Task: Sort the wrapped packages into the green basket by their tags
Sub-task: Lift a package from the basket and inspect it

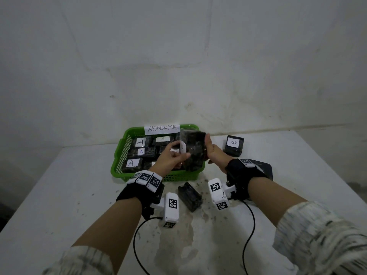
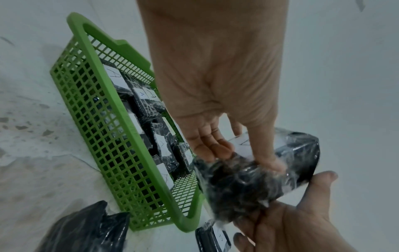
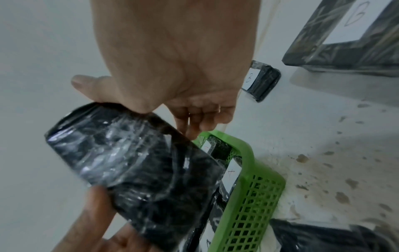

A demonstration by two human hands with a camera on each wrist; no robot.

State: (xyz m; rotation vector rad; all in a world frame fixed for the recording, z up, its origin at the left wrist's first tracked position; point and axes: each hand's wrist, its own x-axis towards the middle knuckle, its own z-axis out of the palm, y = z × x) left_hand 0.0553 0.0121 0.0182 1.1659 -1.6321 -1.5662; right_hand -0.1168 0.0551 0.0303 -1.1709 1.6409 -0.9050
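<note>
A black package in clear wrap (image 1: 194,150) is held upright over the right end of the green basket (image 1: 122,153). My left hand (image 1: 174,156) pinches its left side, where a white tag sticks out. My right hand (image 1: 211,150) grips its right edge, thumb up along it. The left wrist view shows the package (image 2: 254,172) under my left thumb, its tag partly hidden. In the right wrist view the package (image 3: 134,162) shows only its untagged face. The basket carries an "ABNORMAL" label (image 1: 162,129) and holds several packages tagged A (image 1: 140,142).
A package tagged B (image 1: 233,145) lies on the table right of the basket. Another wrapped package (image 1: 189,196) lies near the front of the basket, between my wrists. A dark flat object (image 1: 265,167) sits under my right wrist. The wall stands just behind the basket.
</note>
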